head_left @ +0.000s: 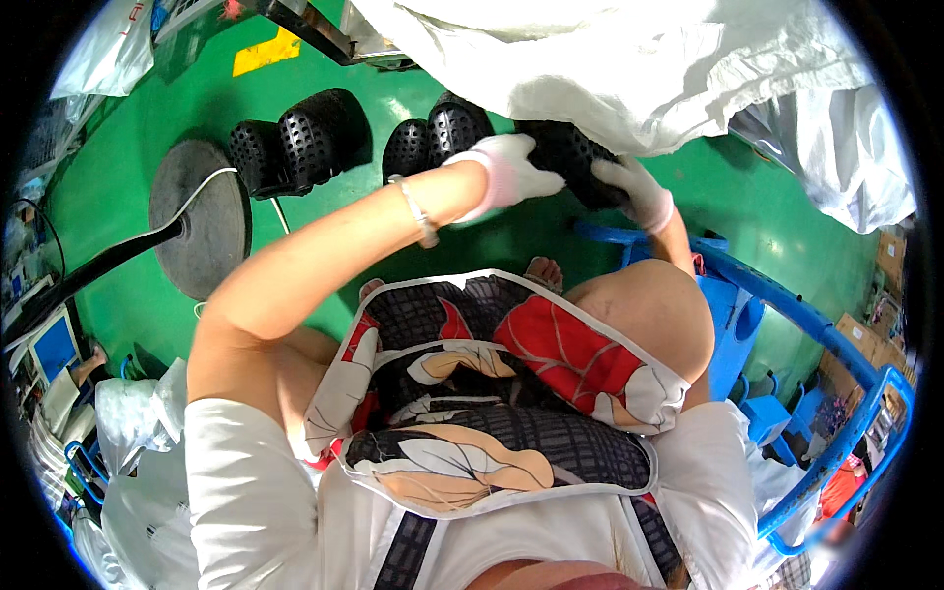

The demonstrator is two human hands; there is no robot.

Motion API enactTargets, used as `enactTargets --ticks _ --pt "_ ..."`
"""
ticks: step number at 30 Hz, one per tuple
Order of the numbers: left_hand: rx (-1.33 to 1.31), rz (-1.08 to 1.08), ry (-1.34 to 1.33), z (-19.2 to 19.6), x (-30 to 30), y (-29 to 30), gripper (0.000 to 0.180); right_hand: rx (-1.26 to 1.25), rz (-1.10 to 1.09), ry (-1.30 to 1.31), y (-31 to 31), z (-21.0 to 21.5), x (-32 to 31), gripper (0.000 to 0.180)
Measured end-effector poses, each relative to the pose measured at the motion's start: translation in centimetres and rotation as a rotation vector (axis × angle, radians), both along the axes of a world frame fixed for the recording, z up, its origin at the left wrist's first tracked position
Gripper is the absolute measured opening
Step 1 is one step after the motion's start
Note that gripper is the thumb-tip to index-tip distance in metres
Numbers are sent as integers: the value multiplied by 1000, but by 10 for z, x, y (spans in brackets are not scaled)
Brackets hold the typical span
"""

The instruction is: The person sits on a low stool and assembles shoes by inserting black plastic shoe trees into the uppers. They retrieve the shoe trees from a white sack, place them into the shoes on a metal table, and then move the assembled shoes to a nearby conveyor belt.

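On the green floor ahead of me, a black perforated clog (575,157) lies partly under a hanging white cloth. My right hand (637,189), in a white glove, is closed round its right end. At the clog's left end is my left hand (511,175), also gloved, fingers apart and pointing at it; whether they touch it I cannot tell. Just left of that hand stand two more black clogs (457,128), side by side. Another black pair with holes (324,138) sits farther left.
White cloth (629,59) hangs over the far side. A round grey stand base (197,221) with a black pole and white cable lies left. Blue tubular frame (787,295) and a blue stool are close on my right. Clear plastic bags (138,413) lie left, and boxes right.
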State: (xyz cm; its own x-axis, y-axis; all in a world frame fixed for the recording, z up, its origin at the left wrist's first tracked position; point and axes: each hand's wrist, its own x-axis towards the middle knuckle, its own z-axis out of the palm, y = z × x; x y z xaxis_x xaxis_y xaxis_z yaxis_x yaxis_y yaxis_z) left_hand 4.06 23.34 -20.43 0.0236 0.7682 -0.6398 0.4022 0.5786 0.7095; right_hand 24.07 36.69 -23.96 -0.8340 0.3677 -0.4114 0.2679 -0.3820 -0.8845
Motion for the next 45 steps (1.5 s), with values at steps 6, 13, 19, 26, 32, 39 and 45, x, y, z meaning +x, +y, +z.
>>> enactTargets --ticks 6,13,19,26,32,39,45 --pt "18 357 6 -68 33 26 70 201 -161 -53 4 -78 -17 49" --pt "91 386 -393 -105 35 12 73 119 -406 -247 9 -82 -24 45" --pt "46 902 -760 -89 50 26 71 380 -193 -283 13 -85 -8 44" --pt "65 827 -162 -107 41 16 58 584 24 -250 -5 -100 -34 43" --pt "59 817 79 -105 51 22 50 704 133 -314 -13 -108 -31 43" --pt "132 841 91 -120 37 8 70 597 183 -256 -14 -92 -63 42" --pt "240 410 221 -29 5 -22 53 38 9 -468 -17 -60 -50 55"
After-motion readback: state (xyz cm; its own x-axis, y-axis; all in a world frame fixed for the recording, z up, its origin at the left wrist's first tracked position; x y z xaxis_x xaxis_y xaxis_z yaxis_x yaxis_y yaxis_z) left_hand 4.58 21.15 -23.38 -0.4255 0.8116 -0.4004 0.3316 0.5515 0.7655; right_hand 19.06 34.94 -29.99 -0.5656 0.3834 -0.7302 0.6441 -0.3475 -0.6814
